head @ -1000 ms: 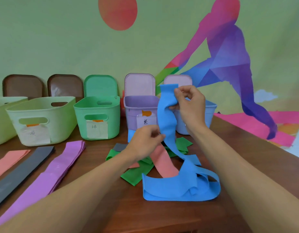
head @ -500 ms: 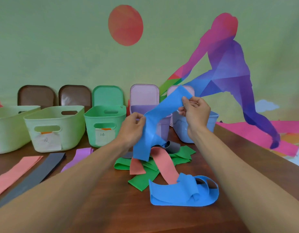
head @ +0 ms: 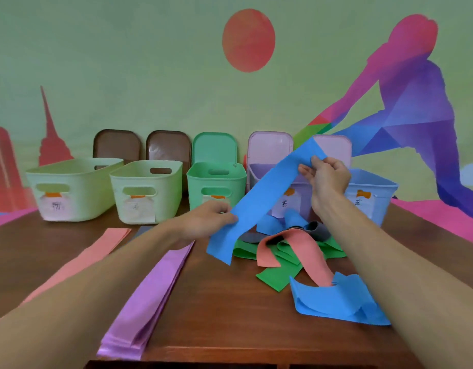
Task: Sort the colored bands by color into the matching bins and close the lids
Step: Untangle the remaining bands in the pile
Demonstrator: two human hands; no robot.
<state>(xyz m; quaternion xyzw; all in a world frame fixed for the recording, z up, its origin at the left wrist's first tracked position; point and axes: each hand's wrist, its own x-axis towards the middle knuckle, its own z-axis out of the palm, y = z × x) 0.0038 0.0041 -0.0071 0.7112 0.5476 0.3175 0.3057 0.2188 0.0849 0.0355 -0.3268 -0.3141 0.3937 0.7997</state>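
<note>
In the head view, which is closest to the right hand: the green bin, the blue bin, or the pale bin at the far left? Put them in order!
From the right hand:
1. Blue bin: just to its right, a little behind it.
2. Green bin: off to its left, in the middle of the row.
3. Far-left pale bin: at the row's left end.

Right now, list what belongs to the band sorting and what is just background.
Job: blue band, pinched by left hand and right hand; blue bin; purple bin; green bin; pale green bins; propped lids; purple stack; pink strip; mixed pile.
Background: wall mural; table.
</note>
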